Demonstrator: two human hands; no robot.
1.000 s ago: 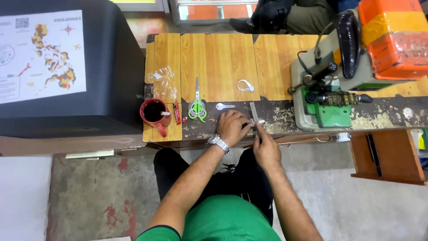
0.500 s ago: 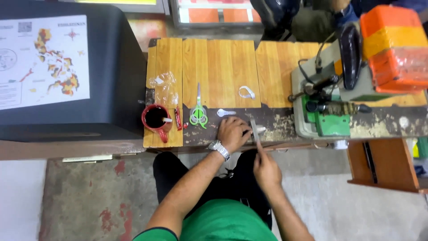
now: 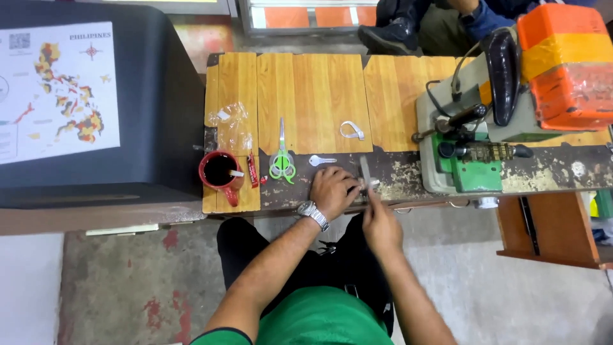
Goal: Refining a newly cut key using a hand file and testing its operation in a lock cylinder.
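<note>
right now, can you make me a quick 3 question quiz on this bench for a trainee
1. True or false: the green-handled scissors lie between the red mug and the loose silver key.
2. What does the right hand hold? A) a red mug B) a long thin metal tool, apparently a file C) scissors
3. Fill in: the left hand, with a wristwatch on its wrist, rests on the worn front edge of the ____.

Key: 1 true; 2 B; 3 wooden workbench
</note>
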